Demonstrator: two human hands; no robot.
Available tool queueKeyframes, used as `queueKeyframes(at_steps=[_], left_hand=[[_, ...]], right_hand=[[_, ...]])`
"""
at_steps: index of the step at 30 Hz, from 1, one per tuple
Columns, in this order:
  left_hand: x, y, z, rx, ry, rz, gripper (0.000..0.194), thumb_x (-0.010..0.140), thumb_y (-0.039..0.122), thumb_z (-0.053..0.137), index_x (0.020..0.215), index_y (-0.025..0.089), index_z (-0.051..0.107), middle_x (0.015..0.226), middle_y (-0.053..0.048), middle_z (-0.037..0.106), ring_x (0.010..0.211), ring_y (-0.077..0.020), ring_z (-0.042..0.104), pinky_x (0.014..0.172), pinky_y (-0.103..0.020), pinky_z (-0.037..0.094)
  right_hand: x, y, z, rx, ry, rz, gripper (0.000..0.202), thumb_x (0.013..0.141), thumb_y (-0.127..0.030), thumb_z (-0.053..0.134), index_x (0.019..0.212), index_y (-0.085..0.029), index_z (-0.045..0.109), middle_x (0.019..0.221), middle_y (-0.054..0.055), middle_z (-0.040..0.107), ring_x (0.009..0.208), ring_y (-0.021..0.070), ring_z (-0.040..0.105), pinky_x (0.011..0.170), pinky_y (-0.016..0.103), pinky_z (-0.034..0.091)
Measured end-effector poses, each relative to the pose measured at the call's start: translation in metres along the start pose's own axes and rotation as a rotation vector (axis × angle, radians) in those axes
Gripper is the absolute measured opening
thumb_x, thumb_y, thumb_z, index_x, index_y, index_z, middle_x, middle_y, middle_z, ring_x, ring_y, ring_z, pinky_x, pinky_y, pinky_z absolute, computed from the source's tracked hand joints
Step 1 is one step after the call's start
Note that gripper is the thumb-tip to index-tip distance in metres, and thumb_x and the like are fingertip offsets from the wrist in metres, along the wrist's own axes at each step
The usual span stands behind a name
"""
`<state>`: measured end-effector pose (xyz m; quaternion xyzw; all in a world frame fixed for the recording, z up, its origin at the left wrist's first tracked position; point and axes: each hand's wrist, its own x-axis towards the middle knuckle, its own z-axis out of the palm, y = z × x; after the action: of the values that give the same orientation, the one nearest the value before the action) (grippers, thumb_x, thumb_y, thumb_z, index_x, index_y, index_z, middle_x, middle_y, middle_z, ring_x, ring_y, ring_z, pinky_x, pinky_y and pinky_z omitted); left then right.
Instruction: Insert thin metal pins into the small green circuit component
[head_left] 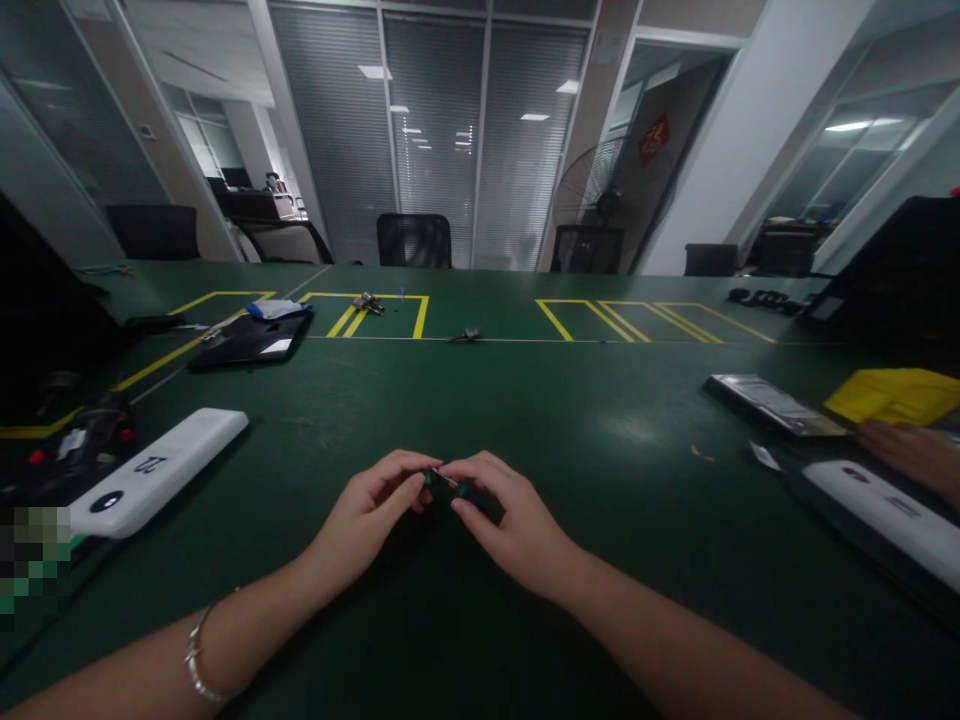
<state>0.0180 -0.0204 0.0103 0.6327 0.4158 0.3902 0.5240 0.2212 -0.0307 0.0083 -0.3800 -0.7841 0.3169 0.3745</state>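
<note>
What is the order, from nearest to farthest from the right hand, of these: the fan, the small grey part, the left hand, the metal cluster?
1. Left hand: close on the left.
2. Small grey part: ahead, on the table.
3. Metal cluster: farther ahead, more left.
4. Fan: beyond the table.

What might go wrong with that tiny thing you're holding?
The thin metal tip of the dark-handled tool in the right hand sits close to the left hand's fingertips, so a slip might poke them. The small dark part is pinched at the fingertips, so it could drop, and might be hard to spot on the dark green table.
</note>
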Motion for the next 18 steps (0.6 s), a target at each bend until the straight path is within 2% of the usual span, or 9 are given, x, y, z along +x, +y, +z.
queueKeyframes(at_steps=[4, 11, 18], left_hand=[[0.0, -0.0053, -0.0018, 0.023, -0.012, 0.057, 0.023, 0.086, 0.02, 0.061, 0.108, 0.021, 0.064, 0.108, -0.005, 0.061, 0.101, -0.0203, 0.058, 0.089, -0.031, 0.046], [0.0002, -0.0043, -0.002, 0.027, 0.085, -0.033, 0.023, 0.086, 0.024, 0.06, 0.109, 0.022, 0.062, 0.097, -0.003, 0.066, 0.081, -0.017, 0.06, 0.072, -0.027, 0.049], [-0.0008, -0.0034, -0.0032, 0.163, 0.066, 0.106, 0.021, 0.087, 0.019, 0.059, 0.106, 0.024, 0.065, 0.106, -0.004, 0.062, 0.098, -0.0203, 0.06, 0.085, -0.031, 0.047]], right_hand=[[0.0006, 0.0007, 0.0, 0.0, -0.001, -0.004, 0.039, 0.084, -0.007, 0.058, 0.117, -0.028, 0.058, 0.106, 0.002, 0.058, 0.097, 0.0173, 0.057, 0.085, 0.032, 0.047], [0.0012, -0.0007, -0.002, -0.015, 0.013, -0.016, 0.041, 0.083, -0.005, 0.058, 0.117, -0.028, 0.059, 0.107, 0.002, 0.058, 0.098, 0.0173, 0.057, 0.086, 0.032, 0.047], [-0.0001, 0.0023, -0.0009, -0.046, 0.027, -0.01, 0.041, 0.084, -0.006, 0.058, 0.117, -0.029, 0.06, 0.104, 0.003, 0.057, 0.095, 0.0172, 0.057, 0.084, 0.032, 0.048]])
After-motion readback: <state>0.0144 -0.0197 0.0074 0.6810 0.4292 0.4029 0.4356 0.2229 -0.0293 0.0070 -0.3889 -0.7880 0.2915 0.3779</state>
